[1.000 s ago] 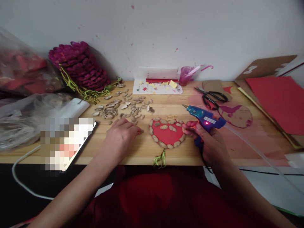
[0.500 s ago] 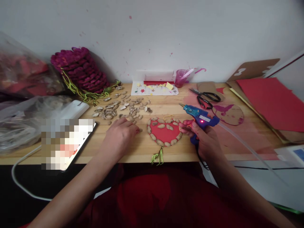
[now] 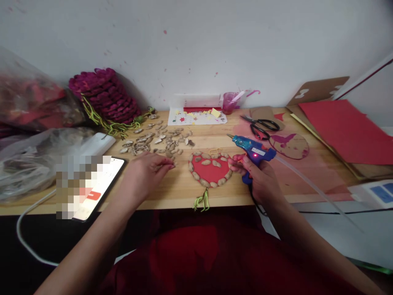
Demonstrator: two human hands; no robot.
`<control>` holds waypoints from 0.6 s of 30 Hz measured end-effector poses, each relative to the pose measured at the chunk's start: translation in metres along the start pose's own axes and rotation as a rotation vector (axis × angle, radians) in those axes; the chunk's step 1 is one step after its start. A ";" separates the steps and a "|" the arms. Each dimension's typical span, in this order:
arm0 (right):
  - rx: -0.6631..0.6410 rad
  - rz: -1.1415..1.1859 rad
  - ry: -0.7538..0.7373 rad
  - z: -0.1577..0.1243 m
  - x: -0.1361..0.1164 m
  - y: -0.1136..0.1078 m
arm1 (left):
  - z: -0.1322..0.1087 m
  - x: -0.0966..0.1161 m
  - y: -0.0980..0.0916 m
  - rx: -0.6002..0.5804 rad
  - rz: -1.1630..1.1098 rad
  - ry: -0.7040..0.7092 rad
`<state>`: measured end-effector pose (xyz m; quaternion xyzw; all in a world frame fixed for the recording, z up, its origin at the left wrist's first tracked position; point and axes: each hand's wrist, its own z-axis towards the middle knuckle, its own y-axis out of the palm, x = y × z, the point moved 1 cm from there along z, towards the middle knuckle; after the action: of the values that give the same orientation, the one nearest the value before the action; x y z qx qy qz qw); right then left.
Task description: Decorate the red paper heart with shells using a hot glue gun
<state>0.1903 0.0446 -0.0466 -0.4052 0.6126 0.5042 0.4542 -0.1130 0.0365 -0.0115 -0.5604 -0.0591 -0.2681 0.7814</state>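
A red paper heart (image 3: 210, 170) edged with pale shells lies on the wooden table (image 3: 184, 190), green yarn hanging from its tip over the front edge. My right hand (image 3: 260, 182) is wrapped round a blue glue gun (image 3: 250, 149), red light on, nozzle pointing left and away, just right of the heart. My left hand (image 3: 145, 172) rests palm down left of the heart, fingertips pinched at the near edge of a scatter of several shells (image 3: 156, 141). What the fingers hold is hidden.
A phone (image 3: 92, 186) lies at the front left beside plastic bags (image 3: 33, 159). A purple shell ornament (image 3: 106, 98) stands at the back left. Black scissors (image 3: 260, 125), a cardboard disc (image 3: 290, 145), red sheets (image 3: 346, 129) and a pink cup (image 3: 229, 102) lie to the right and back.
My left hand has lifted slightly and drawn its fingertips together by the shells. The camera has tilted, shifting everything a little left. My right hand keeps the glue gun beside the heart.
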 end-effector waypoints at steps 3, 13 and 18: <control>-0.007 0.000 -0.002 0.001 0.001 -0.001 | 0.000 0.006 -0.001 -0.039 -0.072 -0.060; -0.011 -0.021 0.002 -0.001 -0.001 0.000 | 0.019 0.025 0.011 -0.087 0.087 0.356; -0.003 -0.025 0.014 -0.001 0.000 -0.001 | 0.034 0.034 0.016 -0.131 0.117 0.419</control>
<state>0.1915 0.0436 -0.0464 -0.4171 0.6100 0.4965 0.4554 -0.0693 0.0589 0.0006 -0.5446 0.1547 -0.3363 0.7525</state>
